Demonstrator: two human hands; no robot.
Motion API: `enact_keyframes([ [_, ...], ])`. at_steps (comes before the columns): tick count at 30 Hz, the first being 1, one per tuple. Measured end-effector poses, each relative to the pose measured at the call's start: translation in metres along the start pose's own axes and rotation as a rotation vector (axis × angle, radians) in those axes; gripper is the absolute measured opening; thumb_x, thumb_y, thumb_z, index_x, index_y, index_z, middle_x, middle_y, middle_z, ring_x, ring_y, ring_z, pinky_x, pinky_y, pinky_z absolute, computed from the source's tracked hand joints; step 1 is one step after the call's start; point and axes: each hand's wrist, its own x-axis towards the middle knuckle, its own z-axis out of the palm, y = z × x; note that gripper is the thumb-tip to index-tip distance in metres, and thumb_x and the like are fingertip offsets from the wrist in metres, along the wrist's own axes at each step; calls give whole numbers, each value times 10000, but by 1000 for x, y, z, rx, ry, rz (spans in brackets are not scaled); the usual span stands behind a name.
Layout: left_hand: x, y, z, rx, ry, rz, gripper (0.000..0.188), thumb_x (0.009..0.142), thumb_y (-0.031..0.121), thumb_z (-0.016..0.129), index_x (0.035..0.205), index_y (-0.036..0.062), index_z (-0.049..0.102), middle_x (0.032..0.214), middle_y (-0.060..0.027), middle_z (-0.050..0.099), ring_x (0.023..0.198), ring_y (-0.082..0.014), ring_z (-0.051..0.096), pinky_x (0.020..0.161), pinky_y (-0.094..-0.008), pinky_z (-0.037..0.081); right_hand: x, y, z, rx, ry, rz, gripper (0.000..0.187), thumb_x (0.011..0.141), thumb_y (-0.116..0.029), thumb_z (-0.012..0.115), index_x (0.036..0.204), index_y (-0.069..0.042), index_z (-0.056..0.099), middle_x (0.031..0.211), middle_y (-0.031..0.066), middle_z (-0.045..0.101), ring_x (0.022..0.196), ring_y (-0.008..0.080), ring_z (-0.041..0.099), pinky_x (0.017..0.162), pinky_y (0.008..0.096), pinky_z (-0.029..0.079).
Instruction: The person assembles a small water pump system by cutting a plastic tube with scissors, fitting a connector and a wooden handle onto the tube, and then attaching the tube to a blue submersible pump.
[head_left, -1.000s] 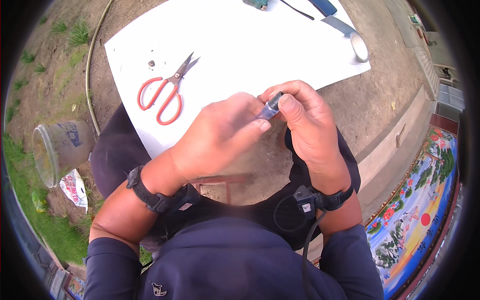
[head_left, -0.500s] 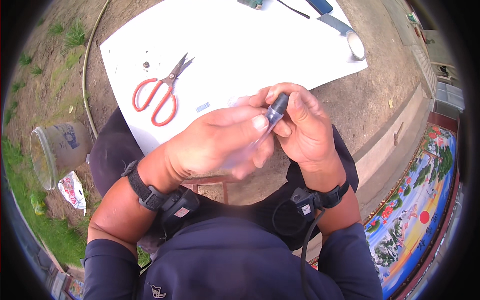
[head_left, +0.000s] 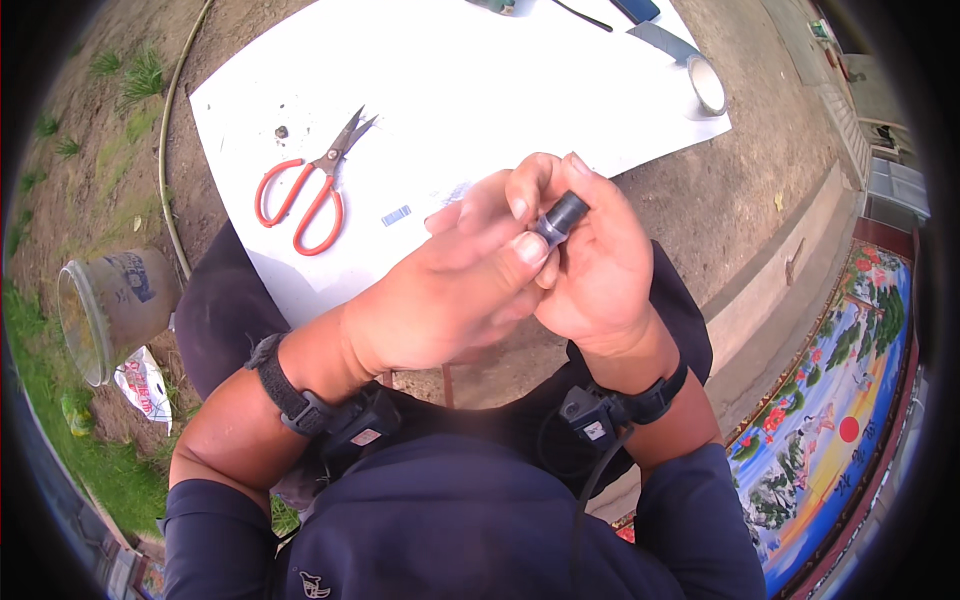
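A short black cylinder with a shiny, greyish see-through band round its lower end is held between my hands, tilted up to the right. My left hand is closed, its thumb pressed on the band; its other fingers are partly blurred. Curled round the far and right sides of the piece, my right hand steadies it with its fingers. Whatever lies under my left palm is hidden. Red-handled scissors lie on the white board to the left of my hands, blades slightly apart.
A roll of grey tape stands at the board's right edge, its strip stretched toward a dark blue box. A small dark crumb lies near the scissors. On the left are a clear bucket and a hose.
My left hand has shifted slightly, and the clear trailing film seen below the piece no longer shows. The black cylinder sits a little lower and right, my right fingers more spread.
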Motion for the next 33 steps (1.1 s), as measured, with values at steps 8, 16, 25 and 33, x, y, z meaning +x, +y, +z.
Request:
enact_keyframes([
  [8, -1, -2, 3, 314, -46, -9, 294, 1096, 230, 473, 1222, -11, 584, 880, -31, 488, 678, -94, 474, 603, -239, 407, 0, -27, 0, -143, 0, 206, 773, 1007, -630, 276, 1163, 65, 577, 1166, 292, 643, 1209, 437, 589, 1063, 511, 447],
  [16, -4, -7, -6, 916, -86, 111, 280, 1056, 241, 528, 1164, -3, 613, 1050, -154, 610, 1050, -275, 573, 927, -389, 454, -9, -22, 12, -640, -29, 271, 987, 971, -788, 237, 1234, 78, 632, 1193, 205, 659, 1104, 266, 630, 1027, 354, 467],
  [25, -6, -9, 2, 897, 1, 67, 265, 1050, 173, 557, 1227, -21, 590, 1154, -160, 612, 1118, -282, 579, 979, -391, 460, -7, -26, 12, -782, 113, 438, 919, 1058, -629, 104, 1163, 107, 645, 1196, 263, 676, 1207, 315, 622, 1100, 384, 426],
  [33, -1, -24, 6, 1005, 205, 345, 186, 995, 164, 579, 1007, -21, 589, 956, -223, 643, 918, -415, 635, 785, -471, 511, -8, -17, 13, -820, 146, 241, 778, 1096, -517, 179, 1034, 75, 679, 1082, 225, 717, 1067, 271, 684, 899, 305, 498],
])
